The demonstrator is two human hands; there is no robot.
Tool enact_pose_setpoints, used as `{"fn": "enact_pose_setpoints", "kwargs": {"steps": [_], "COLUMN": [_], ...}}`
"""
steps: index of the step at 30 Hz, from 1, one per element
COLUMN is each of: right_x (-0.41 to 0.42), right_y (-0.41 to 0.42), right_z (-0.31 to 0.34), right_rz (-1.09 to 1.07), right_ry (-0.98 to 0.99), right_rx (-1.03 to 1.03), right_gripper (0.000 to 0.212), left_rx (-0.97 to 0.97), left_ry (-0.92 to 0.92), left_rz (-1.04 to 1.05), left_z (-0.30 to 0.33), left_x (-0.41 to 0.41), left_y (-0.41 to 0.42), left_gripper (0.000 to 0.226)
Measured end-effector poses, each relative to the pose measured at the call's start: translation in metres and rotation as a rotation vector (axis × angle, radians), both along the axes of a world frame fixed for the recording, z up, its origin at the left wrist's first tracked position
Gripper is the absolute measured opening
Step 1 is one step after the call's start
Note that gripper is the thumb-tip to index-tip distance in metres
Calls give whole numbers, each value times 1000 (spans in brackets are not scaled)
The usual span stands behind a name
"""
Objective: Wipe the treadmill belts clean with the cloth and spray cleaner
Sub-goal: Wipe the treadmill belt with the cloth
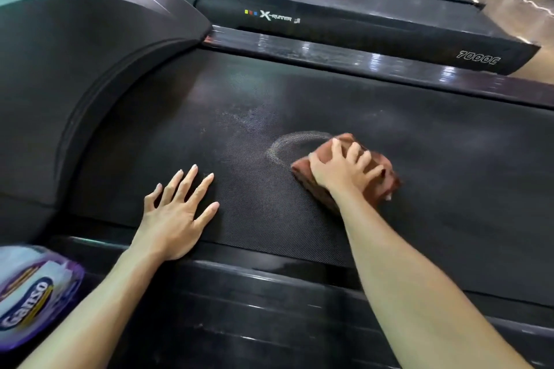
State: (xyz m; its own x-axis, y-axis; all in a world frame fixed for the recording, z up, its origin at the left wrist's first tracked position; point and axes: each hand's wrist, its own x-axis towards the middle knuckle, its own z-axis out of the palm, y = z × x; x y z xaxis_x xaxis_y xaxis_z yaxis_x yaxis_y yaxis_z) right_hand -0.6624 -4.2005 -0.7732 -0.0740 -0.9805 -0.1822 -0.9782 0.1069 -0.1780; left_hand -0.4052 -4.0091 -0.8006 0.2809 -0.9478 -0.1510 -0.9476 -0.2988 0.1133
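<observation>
One brown cloth (347, 169) bunched on the near treadmill belt (449, 159), clutched under curled right hand (344, 171) beside a pale curved smear. Left hand (177, 213) flat, fingers spread, holding nothing, likely bracing. Bottle (33, 290) lower left reads "Ganso"; neighbouring treadmill (359, 24): "X-Runner", "7000C".

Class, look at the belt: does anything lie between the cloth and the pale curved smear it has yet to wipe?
Nothing visible does. The right hand grips the cloth right beside the smear, with bare belt between them. The left hand rests flat on the belt, off to the side, not in the path.
</observation>
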Motion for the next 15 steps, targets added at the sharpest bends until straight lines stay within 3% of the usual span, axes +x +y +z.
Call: {"fn": "enact_pose_setpoints", "kwargs": {"steps": [3, 6, 8, 10, 13, 15], "right_x": [52, 52, 17, -24, -32, 2], "right_y": [-9, 49, 82, 84, 30, -10], "right_z": [-1, -6, -13, -15, -9, -5], "right_rz": [348, 622, 569, 338, 36, 72], "right_ry": [-5, -10, -27, 16, 22, 3], "right_rx": [6, -55, -85, -93, -27, -17], "right_gripper": [78, 76, 77, 72, 69, 68], "left_rx": [-22, -30, -28, -26, -6, 3], "left_ry": [20, 22, 17, 10, -20, -18], "left_rz": [1, -1, -1, -2, 1, 7], "left_z": [-1, 0, 0, 0, -1, 0], "left_x": [2, 0, 0, 0, -1, 1], "left_y": [-1, 0, 0, 0, -1, -1], "left_gripper": [83, 82, 82, 81, 81, 81]}}
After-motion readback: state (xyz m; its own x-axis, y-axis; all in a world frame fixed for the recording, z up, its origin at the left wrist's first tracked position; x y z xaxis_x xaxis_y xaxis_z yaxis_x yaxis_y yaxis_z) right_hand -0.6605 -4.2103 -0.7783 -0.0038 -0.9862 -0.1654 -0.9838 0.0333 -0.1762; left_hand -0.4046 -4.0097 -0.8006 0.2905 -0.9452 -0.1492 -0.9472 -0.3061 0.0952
